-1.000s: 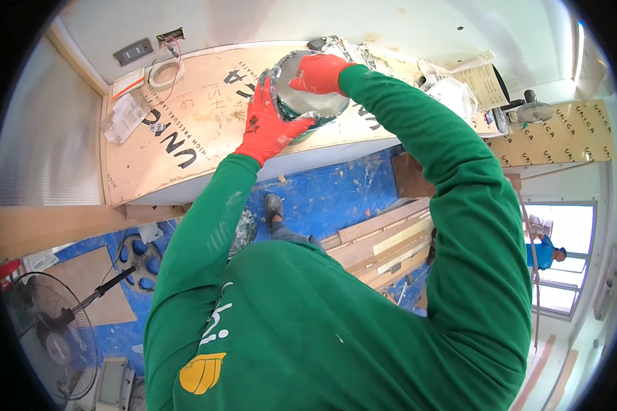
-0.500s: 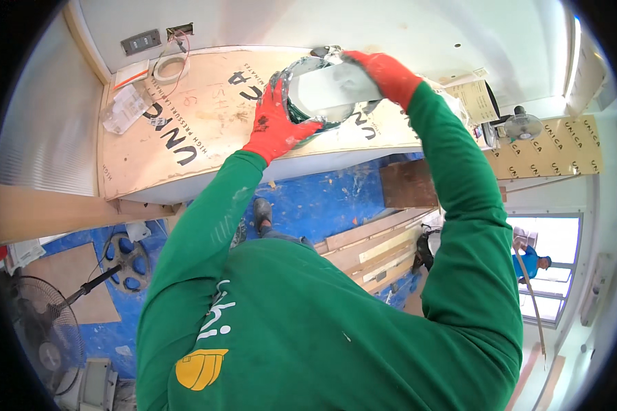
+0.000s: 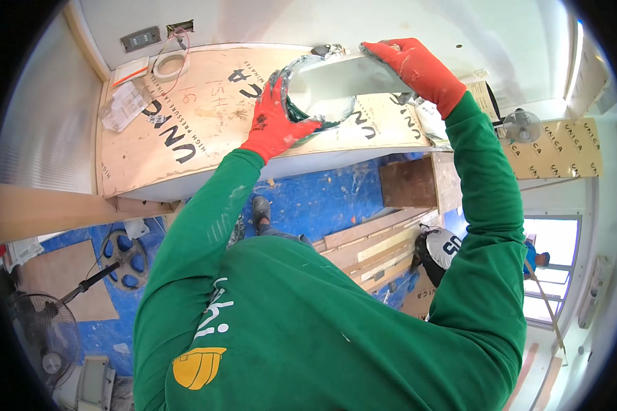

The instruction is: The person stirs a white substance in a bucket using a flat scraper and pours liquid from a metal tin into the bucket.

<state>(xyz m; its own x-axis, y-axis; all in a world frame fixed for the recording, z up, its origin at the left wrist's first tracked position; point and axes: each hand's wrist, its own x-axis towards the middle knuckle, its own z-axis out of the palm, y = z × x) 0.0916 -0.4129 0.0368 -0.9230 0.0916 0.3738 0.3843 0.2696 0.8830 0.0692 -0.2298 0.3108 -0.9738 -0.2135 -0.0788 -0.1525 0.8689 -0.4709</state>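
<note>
My left hand (image 3: pixel 274 120), in a red glove, grips the left side of a round tub (image 3: pixel 322 106) with grey, smeared rims on the plywood worktop (image 3: pixel 212 137). The tub has a pale inside and some dark green on its outer side. My right hand (image 3: pixel 425 75), also red-gloved, is closed on the right end of a wide flat grey blade (image 3: pixel 353 75), which extends leftward over the tub's upper part. Its thumb and fingertips are smeared grey. A tape roll (image 3: pixel 168 67), loose papers and clear plastic (image 3: pixel 127 106) lie on the worktop's left.
A white wall backs the worktop. Cluttered items and a small fan (image 3: pixel 521 125) sit rightward. Below are blue floor sheeting, stacked boards (image 3: pixel 370 253), a brown box (image 3: pixel 408 185), a standing fan (image 3: pixel 44 342) at lower left and a black-and-white object (image 3: pixel 439 250). A person in blue (image 3: pixel 531 260) shows by the window.
My right hand has moved from inside the tub out to the right, drawing the flat blade into view across the tub. My left hand stays on the tub.
</note>
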